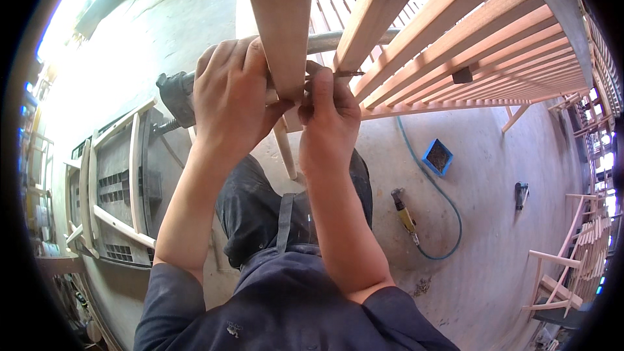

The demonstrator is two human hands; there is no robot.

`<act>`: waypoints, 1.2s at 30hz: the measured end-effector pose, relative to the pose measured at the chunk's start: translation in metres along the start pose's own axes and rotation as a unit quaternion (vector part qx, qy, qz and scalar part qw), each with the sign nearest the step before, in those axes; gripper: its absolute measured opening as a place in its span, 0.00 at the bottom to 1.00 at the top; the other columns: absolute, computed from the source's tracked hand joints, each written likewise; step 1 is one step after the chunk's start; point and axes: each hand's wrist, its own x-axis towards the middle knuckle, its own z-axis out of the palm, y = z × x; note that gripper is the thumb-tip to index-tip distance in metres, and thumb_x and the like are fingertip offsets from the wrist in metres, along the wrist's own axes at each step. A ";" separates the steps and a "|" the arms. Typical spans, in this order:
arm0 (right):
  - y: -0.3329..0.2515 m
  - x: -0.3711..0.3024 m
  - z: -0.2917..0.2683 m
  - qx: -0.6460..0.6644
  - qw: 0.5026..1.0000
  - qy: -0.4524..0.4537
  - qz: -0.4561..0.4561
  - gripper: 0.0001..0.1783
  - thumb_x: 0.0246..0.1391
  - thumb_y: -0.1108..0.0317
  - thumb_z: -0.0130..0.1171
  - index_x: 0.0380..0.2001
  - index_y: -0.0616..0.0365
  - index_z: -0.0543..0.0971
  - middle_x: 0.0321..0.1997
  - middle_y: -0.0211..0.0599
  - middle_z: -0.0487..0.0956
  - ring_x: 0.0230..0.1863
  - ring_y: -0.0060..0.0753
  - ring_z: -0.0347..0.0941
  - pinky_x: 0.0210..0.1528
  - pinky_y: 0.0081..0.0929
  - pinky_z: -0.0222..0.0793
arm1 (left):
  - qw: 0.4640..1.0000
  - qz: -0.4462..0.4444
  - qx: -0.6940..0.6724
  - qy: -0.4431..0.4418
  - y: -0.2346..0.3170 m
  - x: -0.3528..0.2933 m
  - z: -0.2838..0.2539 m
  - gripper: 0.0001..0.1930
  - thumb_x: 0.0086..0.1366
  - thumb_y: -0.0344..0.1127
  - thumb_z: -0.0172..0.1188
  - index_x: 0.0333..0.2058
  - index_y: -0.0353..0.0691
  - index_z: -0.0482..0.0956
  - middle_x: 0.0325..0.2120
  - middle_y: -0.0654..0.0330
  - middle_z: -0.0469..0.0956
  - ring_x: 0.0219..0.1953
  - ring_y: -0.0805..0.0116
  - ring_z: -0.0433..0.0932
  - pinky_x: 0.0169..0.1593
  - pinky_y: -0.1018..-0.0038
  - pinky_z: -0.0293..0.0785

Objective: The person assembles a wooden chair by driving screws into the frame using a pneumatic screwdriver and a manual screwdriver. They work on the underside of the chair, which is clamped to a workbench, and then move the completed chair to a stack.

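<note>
The left hand [227,84] is curled against the broad wooden slat [279,19] at top centre; its fingertips are partly hidden, so its hold cannot be told. The right hand [330,117] is bent, thumb near fingers, by the slat's lower end; whether the thin dark rod [351,74] there is gripped cannot be made out. Only narrow gaps are left between neighbouring slats [448,16], upper right. The broad slat is cut off by the top edge. At lower right, grey floor [481,266] is spread around a yellow air tool [405,217].
</note>
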 end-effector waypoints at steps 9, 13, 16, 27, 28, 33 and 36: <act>0.005 -0.003 -0.005 0.041 0.999 -0.015 0.009 0.10 0.62 0.65 0.65 0.38 0.62 0.82 0.30 0.24 0.78 0.29 0.12 0.65 0.29 0.15 0.57 | 1.000 0.013 0.012 0.024 0.000 -0.001 0.003 0.36 0.37 0.40 0.79 0.47 0.40 0.73 0.41 0.59 0.78 0.47 0.58 0.76 0.55 0.62 0.67; 0.010 -0.001 0.003 0.048 0.998 0.036 -0.009 0.07 0.60 0.68 0.67 0.34 0.61 0.82 0.28 0.24 0.76 0.27 0.14 0.65 0.29 0.16 0.58 | 1.000 -0.008 0.006 0.006 0.002 0.000 0.000 0.35 0.38 0.40 0.78 0.46 0.39 0.74 0.41 0.59 0.79 0.48 0.57 0.76 0.55 0.62 0.67; 0.005 0.000 0.003 0.048 0.998 0.029 -0.004 0.07 0.60 0.69 0.67 0.33 0.61 0.82 0.27 0.24 0.76 0.27 0.15 0.66 0.30 0.17 0.58 | 1.000 -0.005 0.012 0.012 0.002 0.001 0.001 0.34 0.38 0.41 0.78 0.46 0.39 0.74 0.40 0.59 0.79 0.48 0.57 0.76 0.55 0.62 0.68; -0.004 0.002 -0.006 0.018 0.997 0.005 0.073 0.09 0.61 0.69 0.65 0.36 0.65 0.82 0.28 0.29 0.77 0.30 0.18 0.71 0.33 0.21 0.66 | 0.983 -0.041 -0.179 0.027 0.013 -0.007 -0.012 0.43 0.39 0.41 0.80 0.54 0.37 0.69 0.43 0.51 0.77 0.53 0.48 0.75 0.62 0.56 0.63; 0.001 0.003 -0.008 0.024 0.998 0.000 0.057 0.11 0.60 0.67 0.66 0.37 0.67 0.81 0.29 0.29 0.78 0.30 0.20 0.72 0.34 0.20 0.67 | 0.967 -0.097 -0.236 0.017 0.022 -0.005 -0.009 0.51 0.40 0.41 0.78 0.61 0.33 0.60 0.46 0.45 0.74 0.54 0.43 0.73 0.66 0.51 0.59; 0.024 0.009 -0.021 0.047 0.997 -0.061 0.012 0.15 0.61 0.64 0.66 0.39 0.70 0.79 0.36 0.35 0.80 0.35 0.24 0.76 0.40 0.21 0.73 | 0.961 -0.190 -0.094 0.179 0.081 0.001 0.026 0.61 0.40 0.41 0.80 0.66 0.28 0.47 0.50 0.41 0.72 0.55 0.42 0.73 0.69 0.43 0.47; 0.031 0.012 -0.029 0.066 0.994 -0.087 0.003 0.11 0.64 0.68 0.61 0.39 0.68 0.80 0.40 0.37 0.82 0.40 0.25 0.78 0.45 0.23 0.74 | 0.945 -0.220 -0.106 0.219 0.079 0.002 0.044 0.60 0.40 0.41 0.80 0.67 0.33 0.50 0.48 0.44 0.75 0.55 0.46 0.73 0.71 0.41 0.36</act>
